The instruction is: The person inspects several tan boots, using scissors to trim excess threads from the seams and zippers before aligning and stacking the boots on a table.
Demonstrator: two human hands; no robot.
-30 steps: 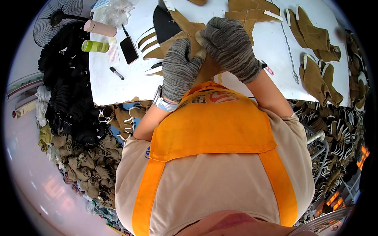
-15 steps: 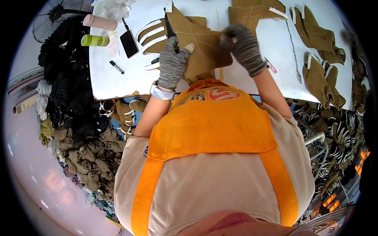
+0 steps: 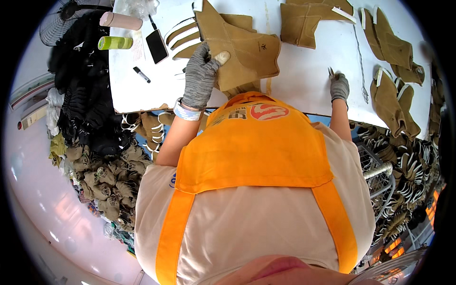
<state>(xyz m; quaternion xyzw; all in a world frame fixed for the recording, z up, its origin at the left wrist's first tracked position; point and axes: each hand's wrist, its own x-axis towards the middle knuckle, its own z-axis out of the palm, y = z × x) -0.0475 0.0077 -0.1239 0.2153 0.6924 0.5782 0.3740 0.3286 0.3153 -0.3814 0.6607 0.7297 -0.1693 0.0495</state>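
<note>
- Spreading across the upper frame, white worktable [image 3: 304, 80], bare in the middle between the two hands.
- Tan boot-shaft piece [image 3: 240, 50], largest leather part, lying flat on the table just ahead of the person's chest; more tan pieces [image 3: 311, 21] near the far edge, others [image 3: 392, 97] stacked along the right side.
- Left hand [image 3: 200, 78], grey knit glove, fingers closed over the near-left edge of the boot-shaft piece, thumb on top; a banded cuff at the wrist.
- Right hand [image 3: 339, 87], grey glove, well apart from the left, resting on the table to the right; fingers curled round small metal snips [image 3: 331, 72], blades pointing away.
- Black phone [image 3: 156, 45] left of the boot-shaft piece, near striped strips.
- Green bottle [image 3: 115, 42] and pink tube [image 3: 120, 20] at the table's far-left corner.
- Black marker [image 3: 141, 74] lying loose near the left edge.
</note>
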